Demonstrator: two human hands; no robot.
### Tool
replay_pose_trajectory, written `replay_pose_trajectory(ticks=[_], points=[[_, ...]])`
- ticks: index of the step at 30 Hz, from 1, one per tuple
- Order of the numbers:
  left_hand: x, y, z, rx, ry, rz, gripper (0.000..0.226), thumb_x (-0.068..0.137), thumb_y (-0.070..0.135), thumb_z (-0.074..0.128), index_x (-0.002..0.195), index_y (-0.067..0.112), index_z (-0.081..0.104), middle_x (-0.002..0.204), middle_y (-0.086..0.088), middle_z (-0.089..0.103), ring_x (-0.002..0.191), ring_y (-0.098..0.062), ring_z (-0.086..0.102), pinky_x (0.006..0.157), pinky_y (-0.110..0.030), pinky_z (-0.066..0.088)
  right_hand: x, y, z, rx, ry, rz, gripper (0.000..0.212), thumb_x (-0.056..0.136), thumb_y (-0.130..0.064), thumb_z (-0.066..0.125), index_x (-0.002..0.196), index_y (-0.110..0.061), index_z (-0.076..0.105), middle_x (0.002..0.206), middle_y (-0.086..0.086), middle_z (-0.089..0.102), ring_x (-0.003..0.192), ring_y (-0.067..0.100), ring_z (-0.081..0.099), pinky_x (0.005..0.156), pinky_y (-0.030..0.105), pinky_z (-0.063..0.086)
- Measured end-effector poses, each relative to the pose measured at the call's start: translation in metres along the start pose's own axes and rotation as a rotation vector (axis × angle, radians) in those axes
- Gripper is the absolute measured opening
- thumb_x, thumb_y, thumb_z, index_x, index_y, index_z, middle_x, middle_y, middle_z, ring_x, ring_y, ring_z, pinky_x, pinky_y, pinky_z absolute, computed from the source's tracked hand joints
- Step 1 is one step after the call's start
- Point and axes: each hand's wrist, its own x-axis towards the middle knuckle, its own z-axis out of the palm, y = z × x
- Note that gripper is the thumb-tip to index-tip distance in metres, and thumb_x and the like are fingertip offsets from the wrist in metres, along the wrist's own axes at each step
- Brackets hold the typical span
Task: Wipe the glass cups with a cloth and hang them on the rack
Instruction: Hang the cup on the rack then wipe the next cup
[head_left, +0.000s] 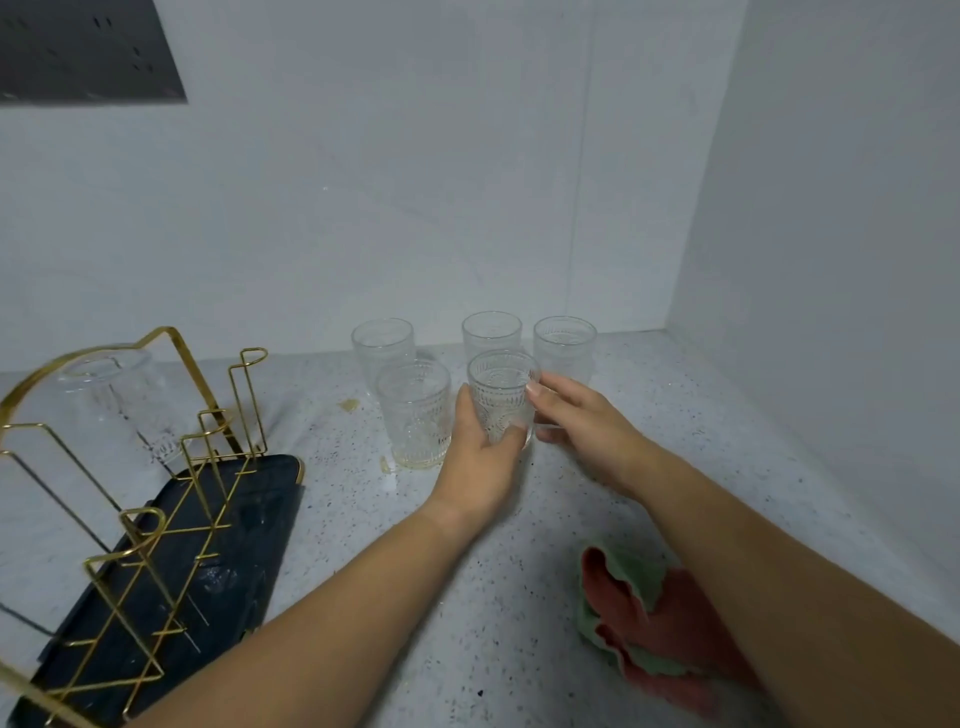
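Observation:
Several embossed glass cups stand on the speckled counter. My left hand grips the front right cup from the left. My right hand touches the same cup from the right, fingers around its rim and side. Another cup stands just left of it, and three more line up behind. One cup hangs upside down on the gold wire rack at the left. A red and green cloth lies on the counter under my right forearm.
The rack stands on a dark tray at the left edge. White walls close in the back and the right side. Small yellowish stains mark the counter near the cups.

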Motion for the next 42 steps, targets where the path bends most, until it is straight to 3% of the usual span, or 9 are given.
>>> replay_pose_trajectory(ticks=[8,14,17,24,28,30,33,38,42], points=[[-0.015,0.003,0.003,-0.021,0.017,0.063,0.058,0.105,0.033,0.054,0.16,0.027,0.039,0.155,0.006,0.056,0.144,-0.012,0.051,0.124,-0.043,0.04,-0.026,-0.011,-0.002,0.025,0.102,-0.091,0.036,0.1,-0.04,0.062,0.135,-0.033,0.063,0.11,-0.01,0.078,0.105,0.006,0.073,0.096,0.029,0.056],[-0.043,0.021,-0.008,-0.066,0.05,0.084,0.034,0.099,0.035,0.072,0.128,0.04,0.054,0.115,0.001,0.056,0.106,-0.011,0.057,0.087,-0.013,0.046,-0.067,-0.027,0.007,0.094,0.215,-0.065,0.028,0.099,-0.045,0.061,0.121,-0.029,0.07,0.103,-0.005,0.079,0.094,0.011,0.076,0.086,0.034,0.058],[-0.058,0.023,-0.021,-0.209,-0.065,0.021,0.065,0.077,0.056,0.084,0.131,0.029,0.061,0.115,-0.007,0.068,0.106,-0.019,0.068,0.097,-0.029,0.055,-0.09,-0.03,0.014,0.11,0.21,-0.047,0.03,0.1,-0.046,0.059,0.119,-0.027,0.071,0.105,-0.001,0.079,0.095,0.017,0.077,0.089,0.039,0.059],[-0.089,0.011,-0.047,-0.446,-0.247,-0.049,0.069,0.079,0.051,0.08,0.134,0.019,0.054,0.117,-0.012,0.08,0.109,-0.033,0.076,0.099,-0.051,0.058,-0.131,-0.046,0.044,0.116,0.139,-0.038,0.028,0.102,-0.038,0.058,0.121,-0.022,0.07,0.105,0.001,0.08,0.092,0.018,0.077,0.076,0.025,0.058],[-0.097,0.004,-0.053,-0.564,-0.209,-0.037,0.053,0.087,0.041,0.073,0.129,0.012,0.059,0.11,-0.008,0.081,0.098,-0.026,0.078,0.088,-0.046,0.059,-0.145,-0.048,0.049,-0.012,0.115,-0.018,0.033,0.101,-0.041,0.059,0.131,-0.029,0.066,0.111,-0.005,0.076,0.095,0.01,0.072,0.085,0.025,0.058],[-0.098,0.002,-0.055,-0.617,-0.21,-0.063,0.05,0.086,0.037,0.072,0.127,0.009,0.064,0.106,-0.006,0.081,0.094,-0.021,0.077,0.084,-0.042,0.059,-0.155,-0.038,0.044,-0.338,0.213,-0.021,0.036,0.097,-0.048,0.06,0.129,-0.03,0.065,0.108,-0.013,0.069,0.093,0.0,0.065,0.086,0.018,0.053],[-0.097,-0.004,-0.058,-0.607,-0.233,-0.086,0.048,0.085,0.033,0.074,0.128,0.01,0.069,0.112,-0.01,0.08,0.099,-0.024,0.077,0.084,-0.039,0.059,-0.169,-0.016,0.035,-0.85,0.211,0.044,0.046,0.083,-0.075,0.051,0.112,-0.043,0.066,0.113,-0.022,0.059,0.112,0.005,0.055,0.103,0.037,0.048],[-0.094,-0.007,-0.062,-0.565,-0.254,-0.094,0.05,0.085,0.034,0.075,0.13,0.015,0.069,0.121,-0.011,0.079,0.108,-0.029,0.077,0.093,-0.047,0.059,-0.172,0.006,0.03,-0.832,0.198,0.074,0.031,0.071,-0.086,0.047,0.087,-0.064,0.061,0.105,-0.026,0.06,0.113,0.009,0.052,0.103,0.047,0.044],[-0.096,-0.006,-0.064,-0.543,-0.27,-0.094,0.05,0.084,0.033,0.076,0.131,0.017,0.067,0.123,-0.008,0.079,0.112,-0.028,0.076,0.094,-0.045,0.058,-0.174,0.005,0.034,-0.77,0.275,0.084,0.058,0.07,-0.082,0.057,0.12,-0.053,0.053,0.116,-0.023,0.054,0.117,0.011,0.05,0.107,0.046,0.044]])
